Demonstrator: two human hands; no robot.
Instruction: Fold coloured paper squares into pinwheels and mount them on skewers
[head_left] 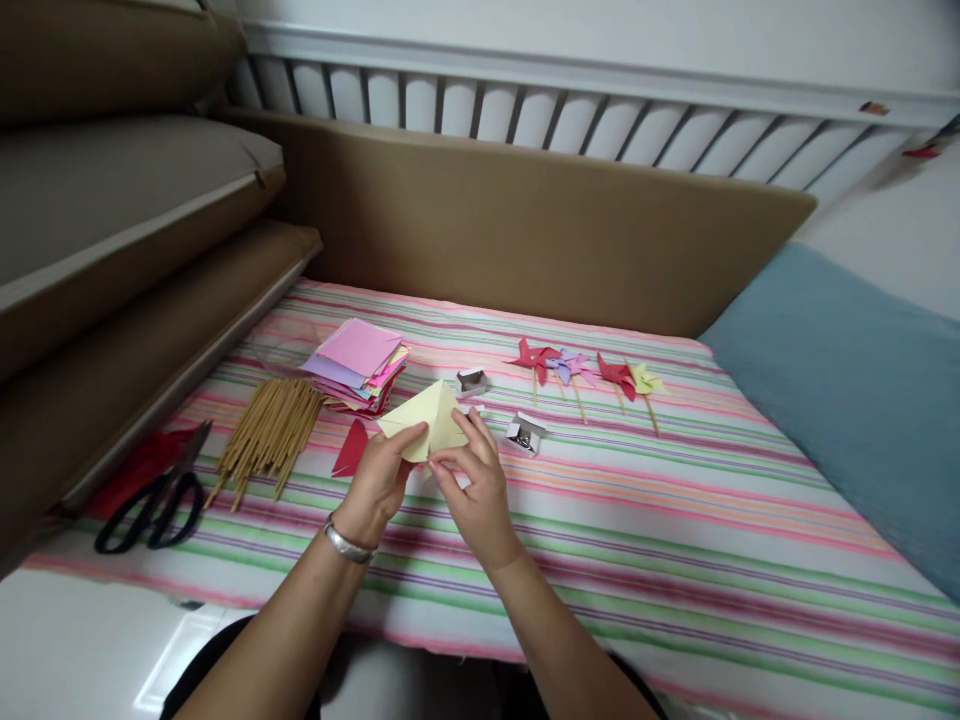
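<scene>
A pale yellow folded paper (429, 418) is held up over the striped cloth (675, 520) by both hands. My left hand (379, 482) pinches its lower left part, and a silver bracelet sits on that wrist. My right hand (474, 480) grips the lower right edge with thumb and fingers. A red paper piece (351, 449) lies just left of my left hand. Behind the yellow paper sits a stack of coloured paper squares (358, 364).
A bundle of wooden sticks (270, 432) and black scissors (154, 500) lie at the left. Two small open boxes (525, 433) sit near the paper. Several finished paper pinwheels (585, 375) lie further back. Brown cushions stand left and behind; a blue cloth (847, 390) is on the right.
</scene>
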